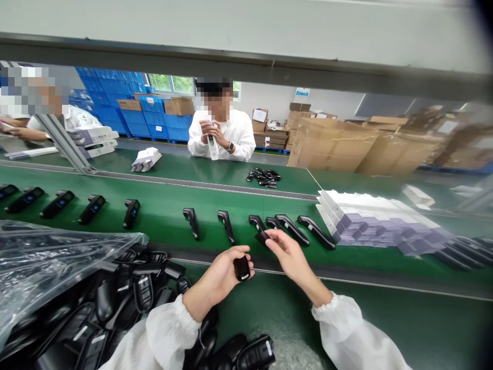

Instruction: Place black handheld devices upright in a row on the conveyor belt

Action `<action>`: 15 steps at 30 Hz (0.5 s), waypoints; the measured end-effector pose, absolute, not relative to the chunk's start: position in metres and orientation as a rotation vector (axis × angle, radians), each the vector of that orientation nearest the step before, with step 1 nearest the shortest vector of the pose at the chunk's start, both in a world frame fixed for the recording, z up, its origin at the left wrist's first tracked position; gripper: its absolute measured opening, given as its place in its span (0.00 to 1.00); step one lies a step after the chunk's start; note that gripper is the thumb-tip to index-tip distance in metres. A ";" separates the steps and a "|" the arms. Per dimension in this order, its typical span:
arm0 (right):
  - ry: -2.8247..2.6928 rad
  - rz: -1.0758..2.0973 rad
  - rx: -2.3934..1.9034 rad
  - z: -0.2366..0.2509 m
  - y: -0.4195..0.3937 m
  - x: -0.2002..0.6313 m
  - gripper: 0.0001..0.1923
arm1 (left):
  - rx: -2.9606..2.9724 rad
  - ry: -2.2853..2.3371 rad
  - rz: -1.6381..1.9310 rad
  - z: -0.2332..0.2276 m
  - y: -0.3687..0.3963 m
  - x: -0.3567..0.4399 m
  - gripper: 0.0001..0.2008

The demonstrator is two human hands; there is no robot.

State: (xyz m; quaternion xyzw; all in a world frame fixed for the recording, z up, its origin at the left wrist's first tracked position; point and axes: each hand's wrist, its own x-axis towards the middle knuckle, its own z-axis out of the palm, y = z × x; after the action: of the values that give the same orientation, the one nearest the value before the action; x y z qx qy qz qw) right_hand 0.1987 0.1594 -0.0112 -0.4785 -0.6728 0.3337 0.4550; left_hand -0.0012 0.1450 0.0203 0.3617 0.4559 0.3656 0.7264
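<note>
Black plastic half hides the heap of casings [127, 298] beside the conveyor belt [162, 205], where the left hand [227, 270] curls around a small black cover [242, 267] and the right hand [287, 252] pinches a handset [259, 228].

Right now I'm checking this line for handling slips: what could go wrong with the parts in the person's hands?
1. The left hand pinches a small black part only at its fingertips above the belt edge; it might slip.
2. The right hand reaches among closely spaced black devices on the belt; it could nudge one askew.
3. The loose heap of black housings by the left sleeve could snag.
</note>
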 end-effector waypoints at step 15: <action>-2.136 0.014 -1.696 -0.013 0.174 0.204 0.24 | 1.179 1.054 0.715 0.016 0.147 -0.021 0.17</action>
State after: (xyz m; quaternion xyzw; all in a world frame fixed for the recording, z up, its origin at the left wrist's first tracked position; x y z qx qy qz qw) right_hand 0.2039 0.1742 -0.0131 -0.6085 -0.7665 0.0050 0.2055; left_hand -0.0207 0.1472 0.0163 0.5181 0.4633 0.3142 0.6467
